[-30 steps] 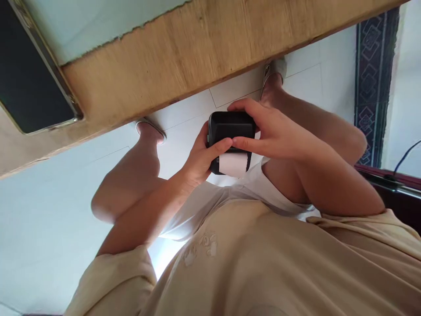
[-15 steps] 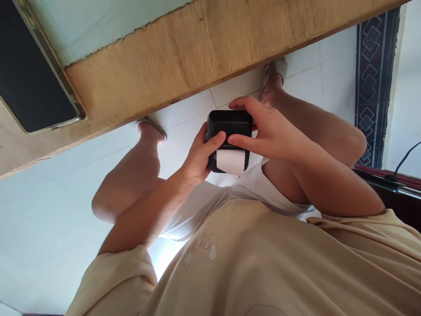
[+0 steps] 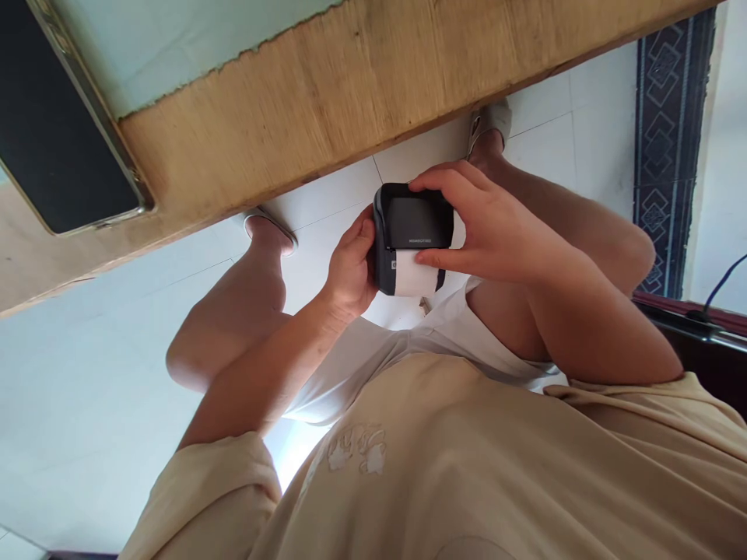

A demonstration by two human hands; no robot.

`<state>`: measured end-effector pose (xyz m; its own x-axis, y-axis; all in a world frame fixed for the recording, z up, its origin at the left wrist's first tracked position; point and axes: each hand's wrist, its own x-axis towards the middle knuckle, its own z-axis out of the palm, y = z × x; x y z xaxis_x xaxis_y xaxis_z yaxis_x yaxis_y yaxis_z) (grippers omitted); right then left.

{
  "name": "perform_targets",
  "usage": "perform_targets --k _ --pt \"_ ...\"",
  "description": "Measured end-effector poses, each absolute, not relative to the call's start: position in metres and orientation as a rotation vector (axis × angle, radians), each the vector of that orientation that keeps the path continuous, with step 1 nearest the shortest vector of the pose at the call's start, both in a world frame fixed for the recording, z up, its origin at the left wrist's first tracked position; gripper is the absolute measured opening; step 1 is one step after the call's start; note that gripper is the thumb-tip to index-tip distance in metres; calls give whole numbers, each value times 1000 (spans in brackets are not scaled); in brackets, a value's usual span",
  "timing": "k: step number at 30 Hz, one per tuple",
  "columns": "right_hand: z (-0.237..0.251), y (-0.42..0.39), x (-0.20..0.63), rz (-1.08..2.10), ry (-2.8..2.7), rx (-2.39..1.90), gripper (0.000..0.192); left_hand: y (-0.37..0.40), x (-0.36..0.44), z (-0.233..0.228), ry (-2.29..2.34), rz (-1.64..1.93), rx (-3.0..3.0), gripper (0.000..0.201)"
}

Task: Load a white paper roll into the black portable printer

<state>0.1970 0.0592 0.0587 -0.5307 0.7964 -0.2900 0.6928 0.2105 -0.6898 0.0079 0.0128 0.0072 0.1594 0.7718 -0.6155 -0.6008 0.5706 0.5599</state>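
Head view shows your left hand (image 3: pixel 350 268) curled around the black printer (image 3: pixel 412 237) at its 9 o'clock side; your right hand (image 3: pixel 484 229) pinches it from 3 o'clock, over your lap.

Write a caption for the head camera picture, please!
Both hands, left hand and right hand, hold a small black printer with white paper below a wooden table.

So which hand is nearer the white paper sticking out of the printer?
Right. The right hand has its thumb lying along the paper, touching it. The left hand grips the printer's left side, off the paper.
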Motion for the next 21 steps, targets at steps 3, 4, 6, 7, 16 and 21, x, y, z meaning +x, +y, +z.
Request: perform_targets --k 3,4,6,7,16,21 --pt "58 59 200 1229 -2361 -1457 74 16 9 10 1030 945 175 17" --pt "59 59 201 1208 -2353 -1440 70 17 10 11 1033 918 157 17" --pt "62 59 203 1124 -2305 -1414 57 17 11 12 1057 848 132 20" --pt "63 59 203 1066 -2275 -1429 48 17 11 12 1078 815 129 22" --pt "70 55 195 558 -2390 -1701 33 9 9 4 1165 756 217 21" --pt "61 45 178 722 -2628 -1773 35 12 9 8 1164 808 236 19"
